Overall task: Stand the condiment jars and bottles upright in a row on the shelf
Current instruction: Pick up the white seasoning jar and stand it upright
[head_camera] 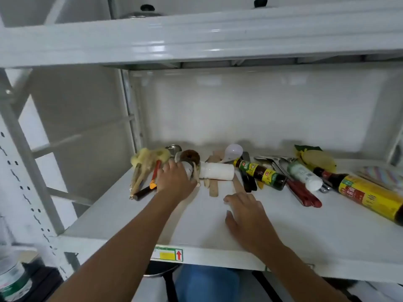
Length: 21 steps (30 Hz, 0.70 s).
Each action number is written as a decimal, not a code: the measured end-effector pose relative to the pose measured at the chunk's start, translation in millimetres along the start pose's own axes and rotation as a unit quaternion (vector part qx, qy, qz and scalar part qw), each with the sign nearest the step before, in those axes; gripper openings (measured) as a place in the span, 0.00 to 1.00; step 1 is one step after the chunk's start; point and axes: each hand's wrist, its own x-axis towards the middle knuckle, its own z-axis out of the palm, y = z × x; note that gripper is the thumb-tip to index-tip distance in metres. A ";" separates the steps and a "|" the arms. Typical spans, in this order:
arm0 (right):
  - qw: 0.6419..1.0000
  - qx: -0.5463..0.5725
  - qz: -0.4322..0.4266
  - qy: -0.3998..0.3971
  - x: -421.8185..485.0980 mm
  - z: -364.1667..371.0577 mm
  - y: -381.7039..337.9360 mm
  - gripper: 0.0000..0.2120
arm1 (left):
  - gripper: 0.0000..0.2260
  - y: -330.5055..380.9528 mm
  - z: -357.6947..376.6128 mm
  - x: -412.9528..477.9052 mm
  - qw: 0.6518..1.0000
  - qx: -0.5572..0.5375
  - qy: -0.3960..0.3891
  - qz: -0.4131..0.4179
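Observation:
On the white shelf all the bottles lie on their sides. A white plastic bottle lies left of centre, with a small pale jar at its left end. My left hand curls around that small jar. My right hand rests flat on the shelf in front, fingers apart and holding nothing. To the right lie a small dark sauce bottle with a green-yellow label, a white bottle with a green label, and a large dark bottle with a yellow label.
Kitchen tools crowd the back: a loofah brush, a brown scrubber, a white rice spoon, wooden spatulas, red-handled tongs, metal spoons. The upper shelf beam hangs low overhead.

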 end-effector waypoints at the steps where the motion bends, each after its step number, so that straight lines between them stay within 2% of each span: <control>1: 1.000 -0.001 -0.004 0.011 0.9 0.0 0.9 0.23 | 0.39 1.6 -0.9 7.9 1.000 0.012 -0.011 -0.009; 3: 1.000 -0.010 -0.011 0.027 2.5 0.3 1.5 0.23 | 0.40 4.4 -1.3 20.2 0.999 0.021 -0.031 -0.022; 6: 0.999 -0.019 -0.018 0.045 0.5 3.7 4.3 0.21 | 0.36 11.6 1.8 30.0 0.998 0.020 -0.047 -0.036; 10: 0.998 -0.015 -0.019 0.057 -2.9 7.5 8.2 0.17 | 0.38 6.7 10.2 26.7 0.996 -0.007 -0.062 -0.069; 12: 0.999 -0.018 -0.011 0.049 -5.2 11.3 6.1 0.16 | 0.35 4.3 14.2 22.2 0.996 -0.006 -0.062 -0.065; 16: 0.999 -0.017 0.015 0.033 -6.1 12.9 2.1 0.18 | 0.26 -7.7 11.2 22.7 0.997 -0.041 -0.055 -0.039; 19: 0.999 -0.024 0.012 0.033 -0.9 7.5 5.1 0.20 | 0.30 -14.2 6.3 20.5 0.997 -0.071 -0.012 -0.033; 21: 0.999 -0.023 0.011 0.029 0.8 6.7 4.5 0.21 | 0.32 -19.3 3.5 12.0 0.990 -0.136 0.017 -0.030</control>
